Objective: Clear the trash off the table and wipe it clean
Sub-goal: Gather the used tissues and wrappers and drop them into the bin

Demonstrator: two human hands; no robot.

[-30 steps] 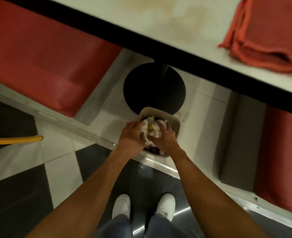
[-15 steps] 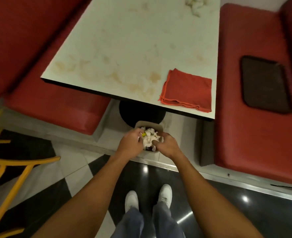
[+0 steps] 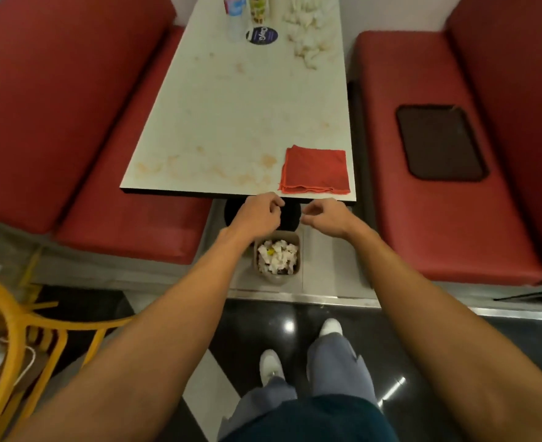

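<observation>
The counter (image 3: 231, 116) was a white rectangular top marked with orange-brown stains, densest along its near edge. A red cloth (image 3: 315, 169), folded square, lay flat on the near right corner. At the far end stood a clear bottle (image 3: 235, 17) and a printed cup (image 3: 258, 9), with a dark round disc (image 3: 261, 35) just on their near side. Crumpled white tissues (image 3: 307, 30) lay scattered along the far right side. A small tan bin (image 3: 287, 235) stood upright on the floor below the near edge, filled with crumpled white paper (image 3: 276, 256).

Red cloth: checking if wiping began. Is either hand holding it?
No: the red cloth lies folded on the table; neither left hand nor right hand holds it.
</observation>
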